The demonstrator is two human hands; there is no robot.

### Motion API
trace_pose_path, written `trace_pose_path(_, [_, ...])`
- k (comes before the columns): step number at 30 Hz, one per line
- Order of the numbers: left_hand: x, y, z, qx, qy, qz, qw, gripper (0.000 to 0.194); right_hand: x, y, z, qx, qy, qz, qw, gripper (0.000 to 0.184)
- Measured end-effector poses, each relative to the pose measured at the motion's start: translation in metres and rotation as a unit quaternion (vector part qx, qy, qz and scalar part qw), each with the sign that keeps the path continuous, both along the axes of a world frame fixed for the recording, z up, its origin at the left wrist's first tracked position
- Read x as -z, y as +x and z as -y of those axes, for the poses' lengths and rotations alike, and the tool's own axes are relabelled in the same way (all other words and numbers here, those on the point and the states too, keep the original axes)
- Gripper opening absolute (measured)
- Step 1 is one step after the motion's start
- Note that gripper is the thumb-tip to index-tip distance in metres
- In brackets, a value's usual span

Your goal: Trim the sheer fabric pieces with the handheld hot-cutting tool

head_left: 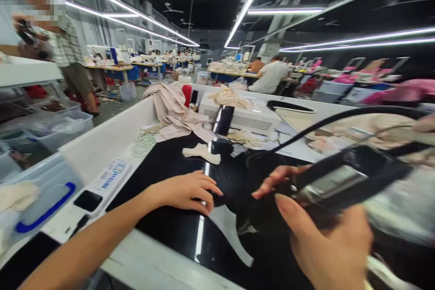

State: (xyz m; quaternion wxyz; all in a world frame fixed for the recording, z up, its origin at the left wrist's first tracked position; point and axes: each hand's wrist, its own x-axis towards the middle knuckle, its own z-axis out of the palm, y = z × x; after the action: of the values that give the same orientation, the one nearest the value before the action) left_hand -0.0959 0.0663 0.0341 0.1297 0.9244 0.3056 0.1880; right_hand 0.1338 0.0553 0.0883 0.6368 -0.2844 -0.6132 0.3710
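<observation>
My left hand [190, 192] rests palm down on a glossy black work surface [170, 231], fingers stretched out and a little apart. Its fingertips are at the top end of a thin, whitish, curved cut piece [231, 233]. To the right, my right hand [326, 240] is raised, thumb and fingers around a black device with a shiny grey panel [346, 179]. Motion blurs the device, so its kind cannot be made out. A black cable [326, 124] arches near it. Beyond my left hand lies a cream fabric cutout [201, 152].
White raised edges [102, 149] border the surface. At the back are draped beige fabric [170, 106], a phone [223, 120] and a white box [251, 120]. Left stands a plastic bin with a blue handle [45, 213]. A person [68, 45] stands far left; others sit at distant tables.
</observation>
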Motion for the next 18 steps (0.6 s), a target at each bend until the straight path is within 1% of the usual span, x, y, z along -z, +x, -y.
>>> trace_pose_path(1, [0.001,-0.003,-0.001,-0.009,0.001,0.009,1.0,0.008,-0.004,-0.002,0.003,0.009,0.006,-0.011,1.0,0.037])
trace_pose_path(3, [0.006,-0.007,-0.004,-0.043,0.006,0.029,0.999,0.013,-0.006,-0.005,0.004,0.014,0.014,-0.018,1.0,0.035])
trace_pose_path(6, [0.013,-0.007,-0.004,-0.094,0.012,0.057,0.994,0.021,-0.001,-0.004,-0.001,0.012,0.03,-0.052,0.998,0.032])
trace_pose_path(8, [0.014,-0.003,0.001,-0.108,0.004,0.068,0.992,0.019,0.004,-0.005,-0.002,0.007,0.04,-0.07,0.997,0.031])
trace_pose_path(11, [0.012,0.007,0.011,-0.103,-0.019,0.067,0.992,0.017,0.008,-0.011,0.0,-0.005,0.042,-0.09,0.995,0.035])
trace_pose_path(15, [0.006,0.017,0.024,-0.082,-0.095,0.054,0.991,0.04,0.008,-0.023,0.004,-0.007,0.036,-0.122,0.992,0.041])
trace_pose_path(18, [0.004,0.02,0.028,-0.072,-0.144,0.03,0.987,0.055,0.008,-0.029,0.004,-0.01,0.036,-0.124,0.992,0.04])
